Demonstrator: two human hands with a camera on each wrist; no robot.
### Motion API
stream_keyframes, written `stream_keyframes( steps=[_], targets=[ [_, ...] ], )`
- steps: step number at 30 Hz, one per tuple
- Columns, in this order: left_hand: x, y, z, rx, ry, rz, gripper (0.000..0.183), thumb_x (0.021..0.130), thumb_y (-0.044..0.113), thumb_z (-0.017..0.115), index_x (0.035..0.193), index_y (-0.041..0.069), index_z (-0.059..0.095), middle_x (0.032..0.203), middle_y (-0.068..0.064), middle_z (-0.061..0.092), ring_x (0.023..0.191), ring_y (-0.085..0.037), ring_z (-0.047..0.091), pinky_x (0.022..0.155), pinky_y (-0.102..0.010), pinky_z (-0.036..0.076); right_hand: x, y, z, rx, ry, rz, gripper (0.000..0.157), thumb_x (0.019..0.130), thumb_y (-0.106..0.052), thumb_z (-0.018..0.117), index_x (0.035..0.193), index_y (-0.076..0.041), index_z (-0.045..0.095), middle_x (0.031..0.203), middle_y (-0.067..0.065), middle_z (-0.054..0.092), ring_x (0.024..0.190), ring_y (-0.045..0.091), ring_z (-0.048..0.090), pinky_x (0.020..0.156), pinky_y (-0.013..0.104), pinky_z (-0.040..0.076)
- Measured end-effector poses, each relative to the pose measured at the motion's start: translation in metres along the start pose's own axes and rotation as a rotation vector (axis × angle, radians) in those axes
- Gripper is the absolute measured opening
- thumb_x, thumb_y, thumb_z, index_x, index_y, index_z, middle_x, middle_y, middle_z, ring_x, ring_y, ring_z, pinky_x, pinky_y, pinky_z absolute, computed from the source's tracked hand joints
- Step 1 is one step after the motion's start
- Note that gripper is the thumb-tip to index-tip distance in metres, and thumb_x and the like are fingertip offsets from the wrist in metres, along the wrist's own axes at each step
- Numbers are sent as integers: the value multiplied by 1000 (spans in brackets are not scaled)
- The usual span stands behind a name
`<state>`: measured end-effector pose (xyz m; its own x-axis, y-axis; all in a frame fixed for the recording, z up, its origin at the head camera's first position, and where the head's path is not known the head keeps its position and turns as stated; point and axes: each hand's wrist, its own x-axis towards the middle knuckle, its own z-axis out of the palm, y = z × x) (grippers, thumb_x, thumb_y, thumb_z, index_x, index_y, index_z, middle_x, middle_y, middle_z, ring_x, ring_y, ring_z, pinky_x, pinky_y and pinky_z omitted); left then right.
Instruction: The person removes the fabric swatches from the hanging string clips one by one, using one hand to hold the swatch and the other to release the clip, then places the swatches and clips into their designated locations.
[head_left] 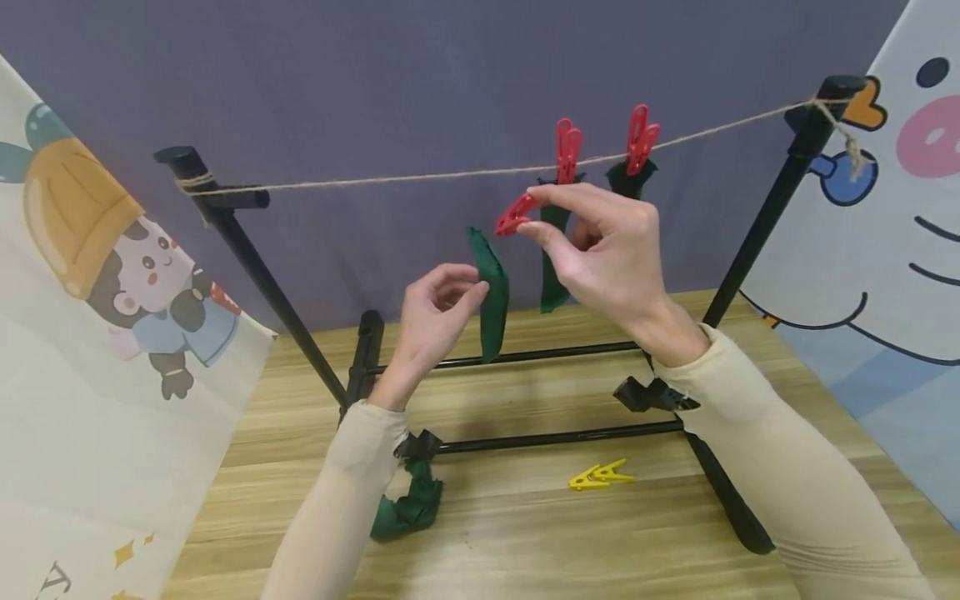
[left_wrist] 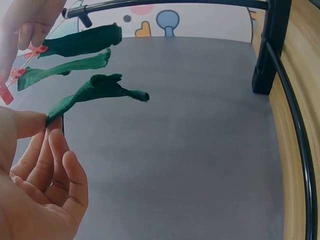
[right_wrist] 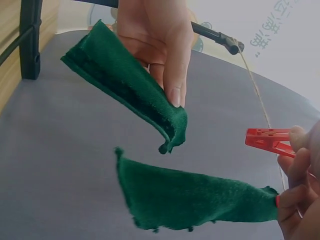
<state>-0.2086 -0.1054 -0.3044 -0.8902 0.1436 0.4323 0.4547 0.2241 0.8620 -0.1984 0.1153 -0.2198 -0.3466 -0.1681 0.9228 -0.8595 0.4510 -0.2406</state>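
Between thumb and fingers, my left hand [head_left: 435,317] pinches a folded green cloth strip [head_left: 493,308], which hangs below the twine line [head_left: 420,177]. My right hand [head_left: 611,250] pinches a red clothespin [head_left: 513,218] just above and to the right of that strip. In the right wrist view the clothespin [right_wrist: 267,139] points toward the strip, with a gap between them. Two more green cloths, one [head_left: 553,287] partly behind my right hand and another [head_left: 630,179] farther right, hang from the line by red clothespins [head_left: 567,154].
Black posts [head_left: 258,275] and crossbars [head_left: 562,436] form a rack that carries the line. On the wooden table [head_left: 510,542] lie yellow clothespins [head_left: 600,475] and a crumpled green cloth [head_left: 408,512], partly behind my left sleeve. Cartoon-printed panels [head_left: 900,250] stand on both sides.
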Motion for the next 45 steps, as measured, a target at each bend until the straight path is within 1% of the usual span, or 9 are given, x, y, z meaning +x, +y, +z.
stream_keyframes(
  steps=[2, 8, 9, 13, 21, 27, 36, 40, 45],
  targets=[
    [-1, -2, 0, 0, 1, -2, 22, 97, 27, 71, 113, 11, 71, 97, -11, 76, 83, -29, 67, 71, -28, 50, -3, 2, 0, -5, -10, 5, 28, 84, -14, 85, 109, -3, 79, 88, 9, 76, 44, 3, 36, 47, 16, 25],
    [-4, -10, 1, 16, -1, -22, 20, 97, 28, 71, 111, 13, 72, 95, -8, 75, 82, -25, 66, 71, -27, 50, -15, 7, 0, -15, -44, 38, 28, 84, -15, 85, 110, -5, 78, 91, 8, 76, 44, 3, 38, 46, 17, 27],
    [-4, -10, 1, 20, 0, -25, 20, 97, 28, 70, 111, 13, 72, 96, -8, 75, 80, -22, 65, 70, -27, 50, -16, 8, 0, -11, -52, 45, 29, 84, -15, 85, 110, -5, 78, 91, 8, 76, 44, 3, 38, 46, 17, 27],
    [-7, -13, 2, 22, 2, -34, 20, 98, 27, 70, 112, 13, 72, 97, -8, 74, 79, -18, 64, 71, -27, 50, -22, 10, 0, 6, -74, 68, 30, 83, -16, 86, 112, -8, 79, 93, 5, 77, 43, 3, 39, 46, 17, 29],
    [-11, -17, 3, 23, 5, -58, 21, 98, 27, 70, 112, 12, 72, 98, -8, 74, 82, -16, 65, 73, -27, 51, -28, 9, 3, 27, -79, 103, 31, 81, -12, 87, 110, -8, 79, 87, 5, 75, 44, 2, 36, 46, 19, 27],
    [-13, -19, 3, 14, 15, -66, 20, 98, 25, 69, 111, 11, 72, 98, -9, 73, 81, -16, 65, 74, -27, 51, -34, 12, 4, 35, -99, 120, 32, 81, -13, 87, 112, -9, 79, 89, 4, 76, 44, 1, 37, 45, 19, 27],
    [-18, -24, 1, 11, 10, -83, 20, 98, 23, 70, 112, 10, 72, 98, -9, 73, 80, -13, 64, 72, -26, 51, -46, 18, 5, 34, -137, 117, 33, 80, -12, 88, 111, -9, 79, 87, 3, 75, 45, 0, 39, 44, 19, 29],
    [-20, -25, 1, 10, 2, -73, 21, 98, 24, 69, 112, 10, 72, 99, -11, 73, 80, -14, 65, 72, -26, 51, -51, 21, 5, 30, -147, 115, 33, 79, -11, 88, 111, -8, 79, 88, 4, 76, 44, 0, 39, 44, 18, 29],
    [-22, -28, 0, 8, 1, -78, 21, 98, 25, 70, 112, 9, 72, 99, -12, 72, 82, -26, 66, 71, -25, 51, -57, 23, 5, 27, -161, 118, 34, 80, -10, 87, 112, -8, 78, 92, 5, 77, 44, 0, 40, 44, 17, 31]
  ],
)
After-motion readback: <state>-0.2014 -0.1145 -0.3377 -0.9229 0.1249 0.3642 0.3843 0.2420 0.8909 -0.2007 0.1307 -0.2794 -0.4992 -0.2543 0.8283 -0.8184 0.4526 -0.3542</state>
